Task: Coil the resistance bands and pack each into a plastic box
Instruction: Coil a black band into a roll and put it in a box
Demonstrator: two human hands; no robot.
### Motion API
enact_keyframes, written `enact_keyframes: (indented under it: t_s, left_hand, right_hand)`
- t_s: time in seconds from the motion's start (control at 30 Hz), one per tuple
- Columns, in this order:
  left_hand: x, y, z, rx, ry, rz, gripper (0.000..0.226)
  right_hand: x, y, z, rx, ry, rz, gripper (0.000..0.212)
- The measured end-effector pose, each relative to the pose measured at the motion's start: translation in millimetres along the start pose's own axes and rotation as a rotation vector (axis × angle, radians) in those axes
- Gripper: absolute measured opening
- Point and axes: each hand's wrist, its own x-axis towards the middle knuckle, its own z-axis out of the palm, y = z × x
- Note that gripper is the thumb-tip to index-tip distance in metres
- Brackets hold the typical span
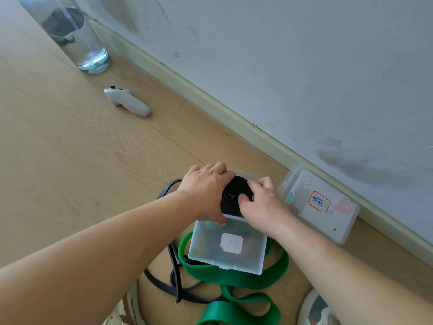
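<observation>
A coiled black resistance band sits in an open translucent plastic box on the wooden floor. My left hand grips the coil's left side and my right hand presses on its right side, thumb on top. The box's hinged lid lies open toward me, with a white label. A loose tail of the black band trails on the floor to the left. An uncoiled green resistance band lies under the lid. A second, closed plastic box with a red-edged label lies to the right.
A wall and skirting board run diagonally close behind the boxes. A white handheld controller lies on the floor at the left. A tall clear water bottle stands at the far left. A shoe shows at the bottom right.
</observation>
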Motion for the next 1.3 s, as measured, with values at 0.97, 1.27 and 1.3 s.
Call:
enact_keyframes:
  t_s: [0.97,1.27,1.3]
  left_hand:
    - [-16,-21,23,-0.155,0.131,0.185,0.107]
    - [0,-10,14,0.082,0.043,0.163,0.106]
    - [2,-9,14,0.102,0.019,0.163,0.107]
  right_hand:
    - [18,13,-20,-0.220,-0.256,-0.186,0.118]
    - [24,-1,-16,-0.366,-0.258,-0.122,0.118]
    - [25,-4,-16,-0.384,-0.273,-0.106,0.118]
